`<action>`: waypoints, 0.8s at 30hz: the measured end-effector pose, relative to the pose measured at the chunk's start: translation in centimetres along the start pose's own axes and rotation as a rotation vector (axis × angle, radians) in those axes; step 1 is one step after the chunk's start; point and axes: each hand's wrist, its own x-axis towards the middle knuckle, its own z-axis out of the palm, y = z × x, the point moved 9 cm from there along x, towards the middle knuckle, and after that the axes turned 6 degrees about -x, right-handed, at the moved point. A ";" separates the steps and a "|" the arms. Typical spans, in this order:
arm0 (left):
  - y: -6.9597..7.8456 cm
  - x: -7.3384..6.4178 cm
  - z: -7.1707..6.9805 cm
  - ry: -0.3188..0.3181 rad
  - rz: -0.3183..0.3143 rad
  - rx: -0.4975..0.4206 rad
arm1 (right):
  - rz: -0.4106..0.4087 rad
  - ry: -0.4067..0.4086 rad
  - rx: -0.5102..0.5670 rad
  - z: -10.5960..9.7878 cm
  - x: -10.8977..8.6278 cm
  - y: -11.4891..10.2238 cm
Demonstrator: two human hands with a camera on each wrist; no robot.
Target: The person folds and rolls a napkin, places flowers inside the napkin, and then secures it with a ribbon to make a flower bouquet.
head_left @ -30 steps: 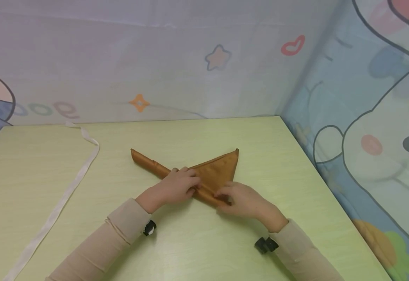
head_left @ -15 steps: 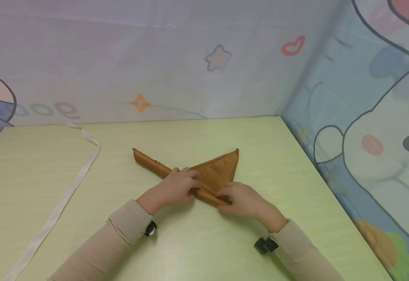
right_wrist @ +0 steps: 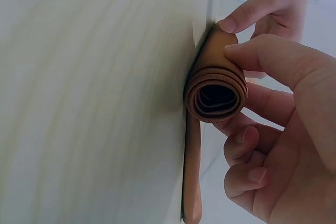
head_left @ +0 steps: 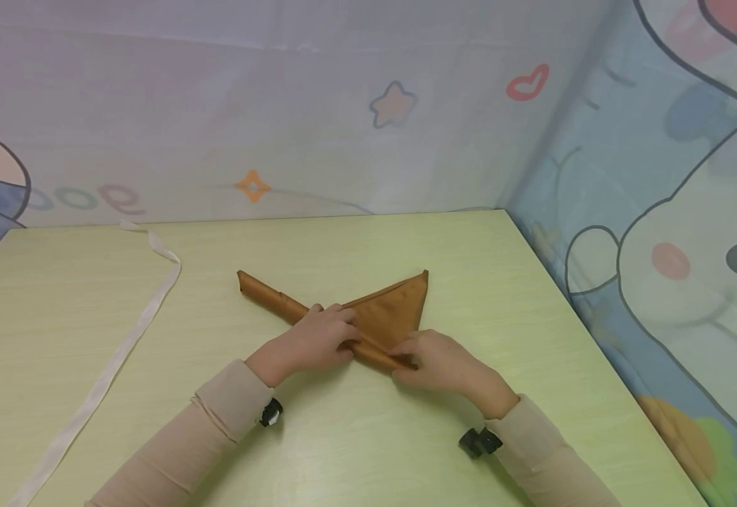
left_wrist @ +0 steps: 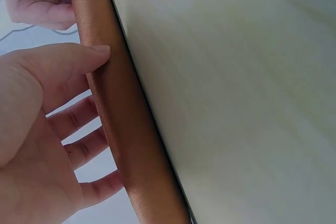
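Note:
A brown satin-like cloth (head_left: pixel 388 314), partly rolled into a tube, lies slantwise on the table. Its unrolled part forms a flat triangle pointing to the back right. My left hand (head_left: pixel 313 336) grips the middle of the roll, thumb (left_wrist: pixel 79 59) on the near side and fingers over the far side. At the near right end, my right hand (head_left: pixel 442 364) pinches the roll between thumb and fingers. In the right wrist view the open end of the tube (right_wrist: pixel 198 109) shows several wound layers. There the ring and little fingers (right_wrist: pixel 244 182) curl beside the roll without holding it.
A long white ribbon (head_left: pixel 121 350) runs along the left side of the pale wooden table (head_left: pixel 343 443), twisted near its far end. Cartoon-printed sheets (head_left: pixel 317 105) hang behind and to the right of the table. Small black devices (head_left: pixel 479 442) are at both wrists.
Very little differs: the roll's far left tip and the triangle's tip have shifted slightly toward the person. Both hands keep their hold in the same places.

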 end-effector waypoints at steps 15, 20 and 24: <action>-0.5 0.2 0.5 -0.046 -0.010 -0.010 | -0.027 -0.003 0.034 0.0 0.0 -0.1; -0.5 0.2 0.5 -0.063 -0.018 -0.016 | -0.014 -0.006 0.038 0.0 0.0 0.0; -0.5 0.3 0.6 -0.076 -0.026 -0.037 | 0.008 -0.011 0.063 0.0 -0.1 0.2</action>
